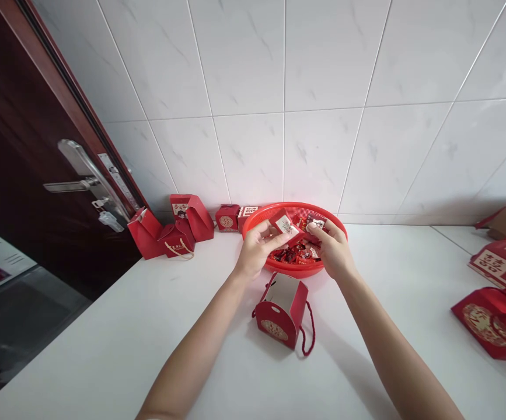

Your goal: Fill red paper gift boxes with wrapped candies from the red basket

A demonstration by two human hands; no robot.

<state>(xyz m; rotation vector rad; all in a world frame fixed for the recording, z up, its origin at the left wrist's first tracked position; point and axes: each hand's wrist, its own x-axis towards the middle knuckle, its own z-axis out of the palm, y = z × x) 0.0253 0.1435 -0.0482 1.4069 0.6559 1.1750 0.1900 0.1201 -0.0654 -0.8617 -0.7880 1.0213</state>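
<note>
Fingers and thumb of the left hand [253,255] are drawn narrow, pinching a red packet with a pale printed face [286,226], tilted above the heap of wrapped sweets. On the other side, the right hand [335,251] has its thumb pressed on a dark red packet with a white label [317,222], its fingers mostly hidden behind. Both hands reach over the near part of a round red plastic basket [294,270], which stands on the white tabletop [117,332] close to the tiled wall [323,70]. Red-wrapped sweets [295,255] fill the basket loosely, some of them hidden by the hands. Just in front of the basket, between the forearms, stands an arched red gift box [274,325] with its top open on a white interior, a gold emblem on its near face and a looped dark red cord [311,338] at its right side. Along the back of the table to the left are a slant-topped red carton [146,234], a small red box with a tan cord handle [177,239], a taller red carton [199,218], a small box with a round gold emblem [228,219] and a box with a white panel [249,212] close beside the basket. At the right edge lie a red box with a double-happiness panel [496,266] and, nearer, a red box with a large gold emblem [485,321]. A dark red door [25,76] with a metal handle [97,182] stands at the far left.
</note>
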